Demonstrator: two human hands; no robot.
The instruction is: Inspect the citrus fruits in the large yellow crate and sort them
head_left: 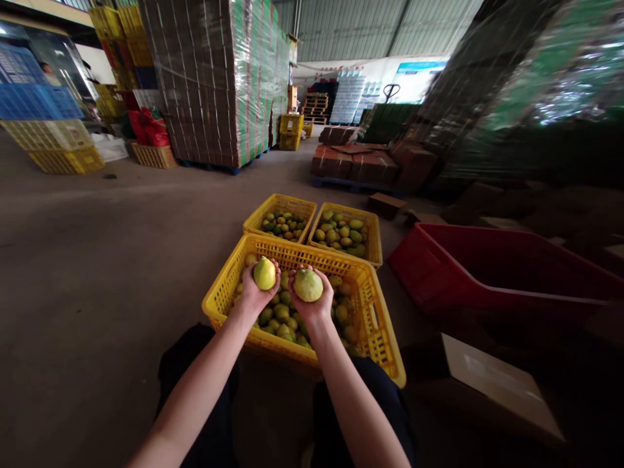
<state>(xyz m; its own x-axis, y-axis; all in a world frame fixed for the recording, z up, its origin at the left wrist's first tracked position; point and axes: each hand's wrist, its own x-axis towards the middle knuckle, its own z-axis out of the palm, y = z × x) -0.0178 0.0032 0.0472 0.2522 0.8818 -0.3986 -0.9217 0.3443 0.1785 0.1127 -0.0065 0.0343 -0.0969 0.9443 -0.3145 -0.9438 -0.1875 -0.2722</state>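
Note:
My left hand (254,292) is closed around a yellow lemon (264,273), palm up. Beside it, my right hand (318,308) cups a larger, greener lemon (308,285), its fingers curled behind the fruit. Both hands hover over a big yellow plastic crate (385,338) that holds many yellow-green lemons (283,313). The two held fruits are a short way apart and do not touch. My forearms hide part of the crate's near side and some of the fruit.
Two smaller yellow crates of fruit, a left one (251,224) and a right one (374,240), adjoin the big crate's far side. A red tub (439,260) and a cardboard box (492,377) lie to the right. Wrapped pallet stacks (195,78) rise behind.

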